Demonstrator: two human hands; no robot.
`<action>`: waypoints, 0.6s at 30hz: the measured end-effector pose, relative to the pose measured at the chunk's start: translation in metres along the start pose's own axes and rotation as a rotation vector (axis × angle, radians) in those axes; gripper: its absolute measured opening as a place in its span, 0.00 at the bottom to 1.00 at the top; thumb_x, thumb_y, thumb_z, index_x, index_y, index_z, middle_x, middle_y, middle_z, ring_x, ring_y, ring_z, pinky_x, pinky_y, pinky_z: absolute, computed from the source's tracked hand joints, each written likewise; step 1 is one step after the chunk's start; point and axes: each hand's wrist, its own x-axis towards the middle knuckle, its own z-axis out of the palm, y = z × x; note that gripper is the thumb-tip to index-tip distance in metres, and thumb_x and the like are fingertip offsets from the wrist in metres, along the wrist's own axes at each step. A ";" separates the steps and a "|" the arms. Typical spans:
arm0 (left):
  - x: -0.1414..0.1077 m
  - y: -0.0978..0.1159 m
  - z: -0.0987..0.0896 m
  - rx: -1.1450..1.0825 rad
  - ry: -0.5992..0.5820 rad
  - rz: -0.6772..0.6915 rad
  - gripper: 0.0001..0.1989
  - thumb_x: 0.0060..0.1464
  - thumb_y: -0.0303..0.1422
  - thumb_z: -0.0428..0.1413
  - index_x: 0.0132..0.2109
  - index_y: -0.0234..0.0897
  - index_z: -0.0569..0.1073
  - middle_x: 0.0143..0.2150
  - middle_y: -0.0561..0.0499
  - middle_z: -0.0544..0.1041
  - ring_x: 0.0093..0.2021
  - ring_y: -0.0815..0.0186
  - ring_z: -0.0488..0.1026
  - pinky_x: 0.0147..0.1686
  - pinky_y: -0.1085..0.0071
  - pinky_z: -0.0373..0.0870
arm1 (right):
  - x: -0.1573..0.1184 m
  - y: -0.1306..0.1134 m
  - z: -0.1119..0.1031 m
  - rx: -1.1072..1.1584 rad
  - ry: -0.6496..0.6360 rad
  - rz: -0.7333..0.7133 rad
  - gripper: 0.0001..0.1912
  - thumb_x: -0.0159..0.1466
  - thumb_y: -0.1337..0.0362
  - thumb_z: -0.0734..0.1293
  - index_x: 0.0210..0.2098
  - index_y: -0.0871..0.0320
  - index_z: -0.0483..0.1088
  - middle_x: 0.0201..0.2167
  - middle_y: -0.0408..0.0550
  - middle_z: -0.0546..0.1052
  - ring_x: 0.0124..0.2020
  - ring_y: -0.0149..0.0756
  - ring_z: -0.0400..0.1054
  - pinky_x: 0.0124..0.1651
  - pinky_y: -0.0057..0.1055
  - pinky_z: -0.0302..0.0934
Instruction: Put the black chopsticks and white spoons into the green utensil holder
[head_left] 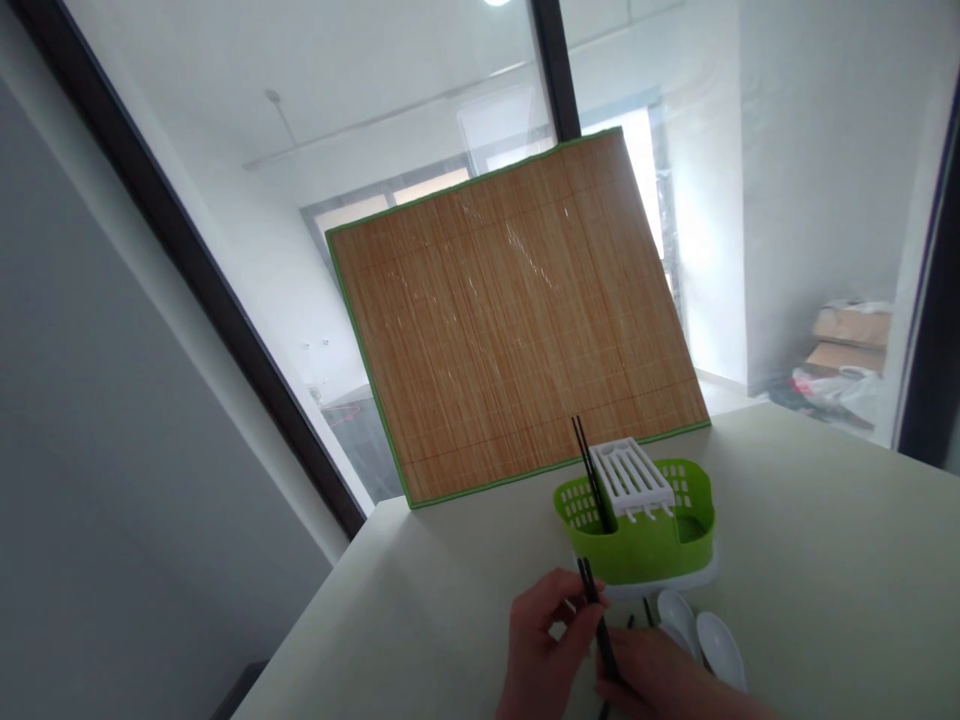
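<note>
Matt chopsticks (601, 628), smooth plastic basket (637, 560)

There is one basket (641, 560), at least two spoons (721, 648) and four chopsticks (604, 640).

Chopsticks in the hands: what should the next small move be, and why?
Probably lift the held chopsticks toward the left side of the basket. The left hand and right hand are both on them, in front of the basket, and another pair already leans upright in that side.
</note>
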 end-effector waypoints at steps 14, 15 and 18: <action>0.028 0.038 -0.028 -0.005 0.046 0.046 0.03 0.49 0.30 0.61 0.32 0.37 0.79 0.29 0.51 0.77 0.30 0.70 0.72 0.29 0.78 0.70 | -0.003 0.002 -0.010 0.104 0.123 -0.018 0.13 0.59 0.63 0.65 0.44 0.52 0.70 0.35 0.42 0.77 0.34 0.38 0.73 0.34 0.28 0.57; 0.034 0.045 -0.034 -0.016 0.112 0.065 0.03 0.49 0.31 0.61 0.32 0.37 0.79 0.30 0.51 0.78 0.30 0.69 0.73 0.30 0.78 0.71 | -0.003 0.005 -0.009 0.125 0.162 -0.023 0.15 0.59 0.62 0.65 0.46 0.52 0.69 0.34 0.42 0.77 0.34 0.37 0.72 0.34 0.28 0.57; 0.060 0.066 -0.051 -0.033 0.317 0.158 0.04 0.48 0.32 0.62 0.33 0.37 0.80 0.30 0.51 0.79 0.31 0.69 0.75 0.33 0.76 0.74 | 0.000 0.014 -0.003 0.138 0.249 -0.009 0.17 0.60 0.63 0.64 0.50 0.51 0.67 0.31 0.40 0.77 0.32 0.34 0.71 0.34 0.27 0.55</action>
